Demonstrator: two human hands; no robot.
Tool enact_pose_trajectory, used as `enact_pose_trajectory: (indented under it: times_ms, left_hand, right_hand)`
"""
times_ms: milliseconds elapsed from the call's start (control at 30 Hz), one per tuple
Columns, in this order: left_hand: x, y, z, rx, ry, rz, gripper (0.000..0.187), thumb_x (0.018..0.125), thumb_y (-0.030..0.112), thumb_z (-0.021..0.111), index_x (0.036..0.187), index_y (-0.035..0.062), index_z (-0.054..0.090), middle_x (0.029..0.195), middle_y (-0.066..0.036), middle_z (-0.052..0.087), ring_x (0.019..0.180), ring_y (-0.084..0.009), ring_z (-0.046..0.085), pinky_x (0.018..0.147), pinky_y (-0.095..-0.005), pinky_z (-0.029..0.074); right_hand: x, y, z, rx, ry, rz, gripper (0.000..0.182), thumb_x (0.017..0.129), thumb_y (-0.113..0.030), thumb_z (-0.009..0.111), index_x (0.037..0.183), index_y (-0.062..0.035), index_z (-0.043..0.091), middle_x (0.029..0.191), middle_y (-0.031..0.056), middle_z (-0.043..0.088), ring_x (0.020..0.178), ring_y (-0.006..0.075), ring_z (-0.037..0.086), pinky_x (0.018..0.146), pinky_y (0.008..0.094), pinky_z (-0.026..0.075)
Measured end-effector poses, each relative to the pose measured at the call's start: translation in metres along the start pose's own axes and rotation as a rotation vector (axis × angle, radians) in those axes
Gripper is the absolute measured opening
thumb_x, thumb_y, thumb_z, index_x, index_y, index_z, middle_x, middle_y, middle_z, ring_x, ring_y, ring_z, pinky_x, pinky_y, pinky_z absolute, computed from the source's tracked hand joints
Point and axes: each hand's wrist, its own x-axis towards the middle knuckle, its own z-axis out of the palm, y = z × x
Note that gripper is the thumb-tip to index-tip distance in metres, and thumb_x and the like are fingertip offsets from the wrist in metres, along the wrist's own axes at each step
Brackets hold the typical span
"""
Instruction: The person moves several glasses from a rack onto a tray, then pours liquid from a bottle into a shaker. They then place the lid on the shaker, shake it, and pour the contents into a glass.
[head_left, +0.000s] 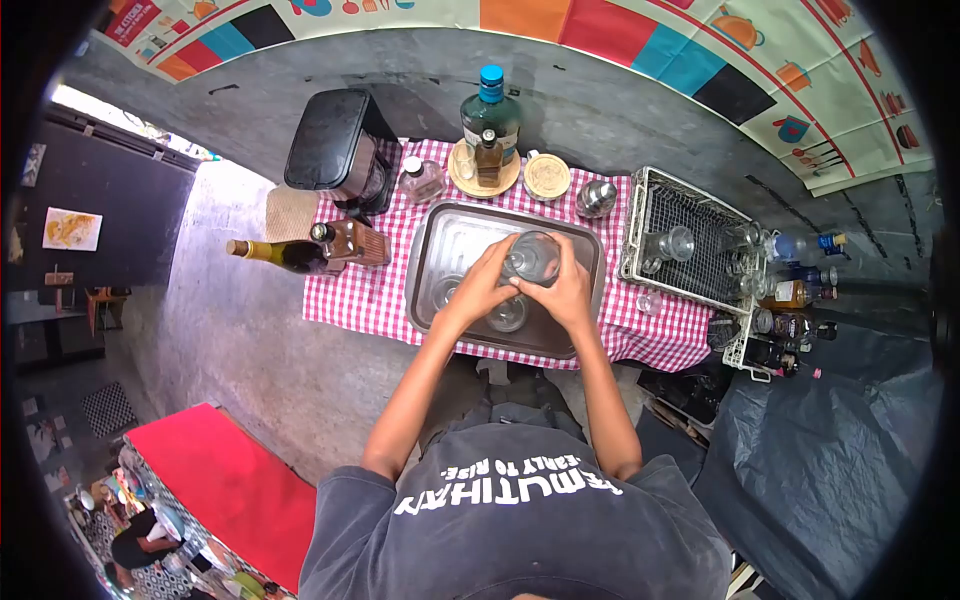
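Both of my hands hold one clear glass (532, 257) above a metal tray (450, 225) on the red checked tablecloth. My left hand (481, 287) grips the glass from the left side and my right hand (566, 290) from the right. Two more clear glasses lie in the tray, one (445, 291) left of my left hand and one (508, 314) between my wrists, partly hidden.
A white wire rack (690, 245) with glasses stands right of the tray. Behind the tray stand a large green bottle (490, 115), a small brown bottle (488, 158), a metal shaker (596, 198) and a black appliance (335, 140). A wine bottle (275, 254) lies at the left.
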Motion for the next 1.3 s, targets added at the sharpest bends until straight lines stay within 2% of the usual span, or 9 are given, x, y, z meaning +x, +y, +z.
enact_pose_trajectory:
  times_ms: [100, 133, 400, 433, 500, 633, 733, 1067, 1300]
  left_hand:
    - [0.001, -0.018, -0.025, -0.005, 0.032, 0.026, 0.076, 0.071, 0.006, 0.071, 0.138, 0.0014, 0.035, 0.133, -0.022, 0.047, 0.124, -0.0365, 0.046, 0.103, -0.0407, 0.039]
    - [0.001, -0.024, -0.033, 0.031, 0.025, 0.023, 0.075, 0.071, 0.007, 0.072, 0.137, 0.0021, 0.036, 0.132, -0.022, 0.048, 0.123, -0.0367, 0.047, 0.101, -0.0404, 0.041]
    - [-0.001, -0.072, -0.065, -0.009, 0.008, -0.002, 0.072, 0.074, 0.006, 0.072, 0.136, 0.0047, 0.036, 0.123, -0.024, 0.055, 0.115, -0.0379, 0.054, 0.093, -0.0417, 0.046]
    - [0.0, -0.073, -0.067, -0.034, -0.01, -0.021, 0.072, 0.074, 0.006, 0.072, 0.136, 0.0047, 0.036, 0.123, -0.024, 0.055, 0.116, -0.038, 0.054, 0.093, -0.0416, 0.046]
    - [0.0, -0.077, -0.07, -0.049, -0.035, -0.08, 0.072, 0.074, 0.006, 0.071, 0.137, 0.0033, 0.036, 0.13, -0.022, 0.052, 0.124, -0.0328, 0.049, 0.101, -0.0405, 0.04]
    - [0.002, -0.087, -0.07, -0.078, -0.058, -0.07, 0.073, 0.074, 0.005, 0.07, 0.138, 0.0033, 0.035, 0.131, -0.022, 0.051, 0.124, -0.0332, 0.048, 0.102, -0.0405, 0.04]
    - [0.003, -0.097, -0.07, -0.065, -0.052, -0.037, 0.076, 0.072, 0.004, 0.07, 0.139, 0.0031, 0.035, 0.132, -0.021, 0.05, 0.126, -0.0306, 0.047, 0.103, -0.0391, 0.038]
    - [-0.003, -0.107, -0.074, -0.187, -0.028, -0.14, 0.08, 0.07, 0.005, 0.073, 0.14, 0.0011, 0.034, 0.137, -0.019, 0.046, 0.128, -0.0275, 0.044, 0.107, -0.0369, 0.034]
    - [-0.008, -0.102, -0.071, -0.151, 0.023, -0.122, 0.079, 0.071, 0.003, 0.072, 0.141, 0.0025, 0.033, 0.135, -0.018, 0.047, 0.127, -0.0272, 0.045, 0.105, -0.0367, 0.038]
  right_hand:
    - [0.012, -0.007, 0.026, -0.015, -0.08, 0.019, 0.075, 0.063, -0.03, 0.084, 0.122, -0.0062, 0.045, 0.106, 0.014, 0.065, 0.084, 0.0285, 0.066, 0.073, 0.038, 0.051]
    - [0.017, -0.01, 0.033, 0.026, -0.104, 0.036, 0.076, 0.063, -0.031, 0.084, 0.123, -0.006, 0.044, 0.108, 0.0179, 0.064, 0.098, 0.0352, 0.064, 0.079, 0.0417, 0.051]
    - [0.037, -0.006, 0.078, -0.002, -0.238, 0.024, 0.079, 0.064, -0.034, 0.083, 0.124, -0.005, 0.04, 0.109, 0.0205, 0.062, 0.101, 0.0394, 0.062, 0.082, 0.0447, 0.049]
    - [0.038, -0.003, 0.082, -0.008, -0.236, 0.021, 0.079, 0.064, -0.034, 0.083, 0.124, -0.005, 0.04, 0.109, 0.0205, 0.062, 0.101, 0.0394, 0.062, 0.082, 0.0447, 0.049]
    - [0.04, 0.003, 0.089, -0.035, -0.241, 0.01, 0.081, 0.064, -0.032, 0.084, 0.124, -0.002, 0.039, 0.111, 0.0241, 0.061, 0.085, 0.0348, 0.066, 0.076, 0.0419, 0.051]
    - [0.041, 0.013, 0.096, -0.069, -0.239, -0.003, 0.082, 0.063, -0.032, 0.084, 0.124, -0.0015, 0.039, 0.11, 0.0247, 0.061, 0.085, 0.0348, 0.066, 0.075, 0.0411, 0.051]
    - [0.037, 0.017, 0.101, 0.061, -0.286, 0.11, 0.083, 0.066, -0.034, 0.083, 0.127, -0.002, 0.037, 0.116, 0.0204, 0.06, 0.084, 0.0279, 0.065, 0.072, 0.0384, 0.051]
    - [0.035, 0.018, 0.112, 0.077, -0.274, 0.124, 0.083, 0.066, -0.03, 0.083, 0.129, -0.004, 0.037, 0.114, 0.0199, 0.059, 0.083, 0.0261, 0.064, 0.072, 0.0372, 0.051]
    - [0.033, 0.016, 0.108, 0.211, -0.353, 0.181, 0.085, 0.07, -0.023, 0.081, 0.137, -0.01, 0.032, 0.123, 0.0185, 0.054, 0.086, 0.0259, 0.063, 0.077, 0.037, 0.052]
